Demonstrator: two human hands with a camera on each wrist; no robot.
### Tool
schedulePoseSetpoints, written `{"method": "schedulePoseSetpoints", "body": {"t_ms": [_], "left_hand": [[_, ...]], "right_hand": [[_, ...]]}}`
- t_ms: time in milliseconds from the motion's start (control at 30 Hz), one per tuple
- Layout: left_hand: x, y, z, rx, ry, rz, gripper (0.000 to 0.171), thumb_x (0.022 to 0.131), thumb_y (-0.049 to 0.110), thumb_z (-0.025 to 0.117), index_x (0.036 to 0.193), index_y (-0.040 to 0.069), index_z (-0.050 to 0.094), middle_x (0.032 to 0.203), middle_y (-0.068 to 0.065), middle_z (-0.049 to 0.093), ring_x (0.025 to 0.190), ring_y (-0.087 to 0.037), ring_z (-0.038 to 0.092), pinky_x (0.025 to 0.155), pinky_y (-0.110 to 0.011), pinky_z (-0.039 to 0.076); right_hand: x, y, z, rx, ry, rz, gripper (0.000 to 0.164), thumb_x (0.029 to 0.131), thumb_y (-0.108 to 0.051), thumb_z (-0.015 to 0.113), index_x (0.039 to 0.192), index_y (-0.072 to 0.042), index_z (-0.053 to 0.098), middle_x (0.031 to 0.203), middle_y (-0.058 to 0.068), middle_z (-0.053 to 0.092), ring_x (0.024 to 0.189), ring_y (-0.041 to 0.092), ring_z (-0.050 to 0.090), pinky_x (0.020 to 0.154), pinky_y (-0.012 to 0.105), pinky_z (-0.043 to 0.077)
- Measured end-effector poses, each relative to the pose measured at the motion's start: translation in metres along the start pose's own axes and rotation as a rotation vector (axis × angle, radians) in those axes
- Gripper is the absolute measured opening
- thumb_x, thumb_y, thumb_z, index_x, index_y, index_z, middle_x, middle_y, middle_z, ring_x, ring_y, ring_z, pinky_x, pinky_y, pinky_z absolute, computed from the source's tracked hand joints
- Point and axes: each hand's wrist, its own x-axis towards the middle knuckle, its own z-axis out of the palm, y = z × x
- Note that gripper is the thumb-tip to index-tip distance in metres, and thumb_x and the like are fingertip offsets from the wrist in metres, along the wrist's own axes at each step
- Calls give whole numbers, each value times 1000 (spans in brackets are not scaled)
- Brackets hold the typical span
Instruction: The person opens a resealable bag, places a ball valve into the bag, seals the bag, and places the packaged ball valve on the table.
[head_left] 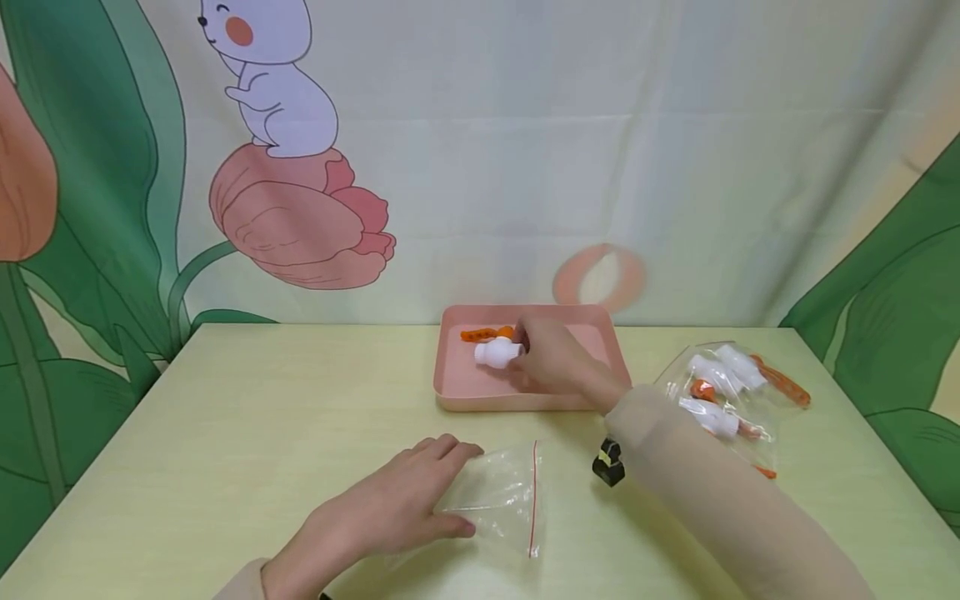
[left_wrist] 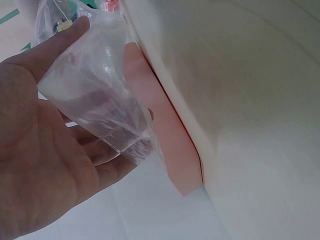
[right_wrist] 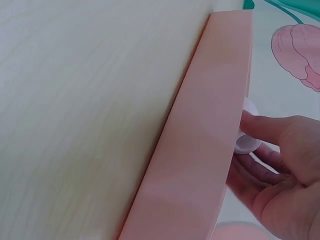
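My right hand (head_left: 555, 354) reaches into the pink tray (head_left: 459, 402) and grips one end of a white plastic valve (head_left: 495, 353) with an orange handle (head_left: 477, 335). In the right wrist view, thumb and fingers close on the valve's round white end (right_wrist: 247, 144) beyond the tray wall. Nearer the front, my left hand (head_left: 393, 500) holds a clear zip bag (head_left: 498, 492), its red seal strip facing right. The left wrist view has the bag (left_wrist: 95, 85) between thumb and fingers, with no contents visible in it.
At the right of the table lies a clear bag (head_left: 765, 446) containing several white valves (head_left: 712, 417) and orange handles (head_left: 783, 383). A small black and yellow device (head_left: 609, 462) shows under the right sleeve (head_left: 697, 475). Behind the table (head_left: 285, 417) hangs a printed cloth (head_left: 480, 167).
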Motion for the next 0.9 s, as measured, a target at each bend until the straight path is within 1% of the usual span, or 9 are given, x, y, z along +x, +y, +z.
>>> {"method": "schedulePoseSetpoints", "body": {"t_ms": [133,233,433,500,667,767,900], "left_hand": [[1,0,0,3,-8,-6,74,89,39,82,146,5,49,135,-6,55,124,-25,54,105,-46,45],[1,-1,1,-5,-12,-5,74,89,38,82,147,5,49,136,-7,55,124,-26,54,105,-46,45],[1,-1,1,-13,-17,-3,74,89,38,82,147,6,49,136,-7,55,124,-25,54,105,-46,45],[1,-1,1,-12,-18,-1,74,89,38,82,146,6,49,136,-7,55,124,-25,54,105,-46,45],[2,-1,1,-9,-18,1,74,89,38,82,146,5,49,135,-7,56,123,-25,54,105,-46,45],[3,-1,1,-1,-10,7,74,89,38,82,146,5,49,135,-7,56,123,-25,54,105,-47,45],[4,-1,1,-2,9,13,74,90,38,81,147,5,48,134,-8,56,123,-26,54,106,-47,44]], "right_hand": [[-1,1,-2,78,36,-24,27,90,-11,81,105,-8,59,99,6,62,92,25,57,80,36,51],[-2,3,-2,128,68,-21,24,89,-10,82,104,-10,63,101,4,63,94,24,57,81,34,53],[-2,4,-6,191,127,-35,20,86,-5,82,102,-7,71,102,4,68,94,25,61,82,35,55],[-3,4,-8,208,131,-33,21,85,-5,83,102,-6,71,103,5,69,94,25,62,83,35,56],[-8,4,-12,200,125,-47,19,85,-6,83,101,-6,72,101,4,70,94,25,64,84,35,56],[-13,5,-15,183,129,-66,19,83,-6,85,98,-8,74,96,2,71,91,22,65,83,35,56],[-20,9,-19,171,143,-110,19,81,-8,87,96,-11,75,89,-2,72,86,19,67,79,35,56]]}}
